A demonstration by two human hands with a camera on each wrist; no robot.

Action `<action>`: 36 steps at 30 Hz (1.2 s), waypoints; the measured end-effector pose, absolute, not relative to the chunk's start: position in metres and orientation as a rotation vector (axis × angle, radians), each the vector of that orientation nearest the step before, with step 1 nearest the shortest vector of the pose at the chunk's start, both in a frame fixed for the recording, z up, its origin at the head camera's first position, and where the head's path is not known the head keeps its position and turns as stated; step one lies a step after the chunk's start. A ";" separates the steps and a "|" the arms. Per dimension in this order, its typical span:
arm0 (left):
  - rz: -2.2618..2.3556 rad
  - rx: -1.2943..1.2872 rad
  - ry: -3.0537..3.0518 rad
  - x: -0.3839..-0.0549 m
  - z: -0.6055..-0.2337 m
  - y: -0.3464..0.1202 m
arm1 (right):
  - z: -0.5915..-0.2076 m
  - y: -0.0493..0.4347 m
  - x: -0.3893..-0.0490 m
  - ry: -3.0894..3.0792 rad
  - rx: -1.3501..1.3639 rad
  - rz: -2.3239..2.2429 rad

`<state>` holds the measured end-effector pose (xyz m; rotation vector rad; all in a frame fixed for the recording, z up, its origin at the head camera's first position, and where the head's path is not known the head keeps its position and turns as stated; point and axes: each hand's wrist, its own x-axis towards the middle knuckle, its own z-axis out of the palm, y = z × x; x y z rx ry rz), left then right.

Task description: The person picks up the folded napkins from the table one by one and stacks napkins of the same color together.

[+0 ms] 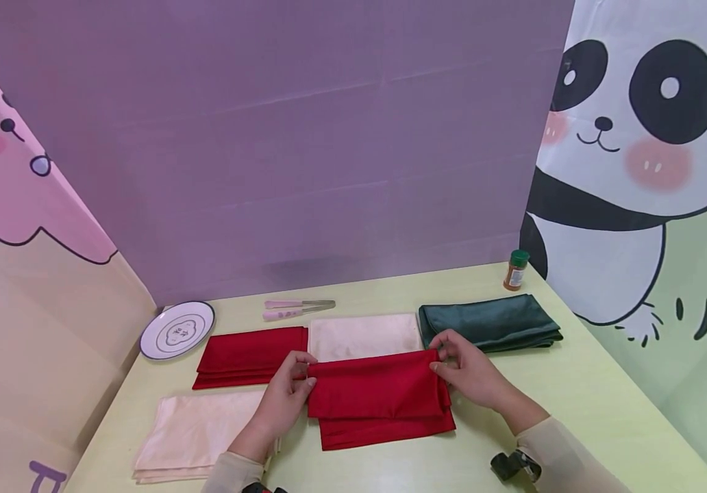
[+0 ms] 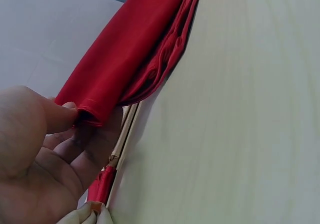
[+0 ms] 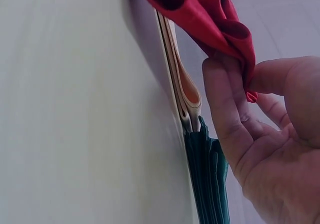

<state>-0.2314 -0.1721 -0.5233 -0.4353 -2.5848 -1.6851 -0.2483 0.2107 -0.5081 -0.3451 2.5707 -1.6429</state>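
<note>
A folded red cloth (image 1: 378, 390) is held up off the table between both hands. The left hand (image 1: 283, 394) pinches its left end; in the left wrist view the thumb presses the cloth's edge (image 2: 100, 103) against the fingers. At the opposite end, the right hand (image 1: 467, 370) pinches the other corner, and the right wrist view shows loose open folds (image 3: 220, 18) beside it. The cloth's lower layer hangs down toward the person. Right behind it lies a folded cream cloth (image 1: 364, 334), its front part hidden.
Another folded red cloth (image 1: 251, 352) lies left, with a pale pink cloth (image 1: 199, 431) in front of it. A folded dark green cloth (image 1: 489, 323) lies right. Along the back are a plate (image 1: 155, 342), tongs (image 1: 298, 309) and a green-capped jar (image 1: 515, 272).
</note>
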 end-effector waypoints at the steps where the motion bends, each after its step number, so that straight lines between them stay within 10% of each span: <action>1: -1.686 -0.432 -2.577 -0.231 -0.523 -0.172 | -0.509 0.211 -0.249 2.570 -0.346 -1.648; 36: -1.771 -0.356 -2.402 -0.233 -0.499 -0.178 | -0.487 0.192 -0.258 2.579 -0.447 -1.726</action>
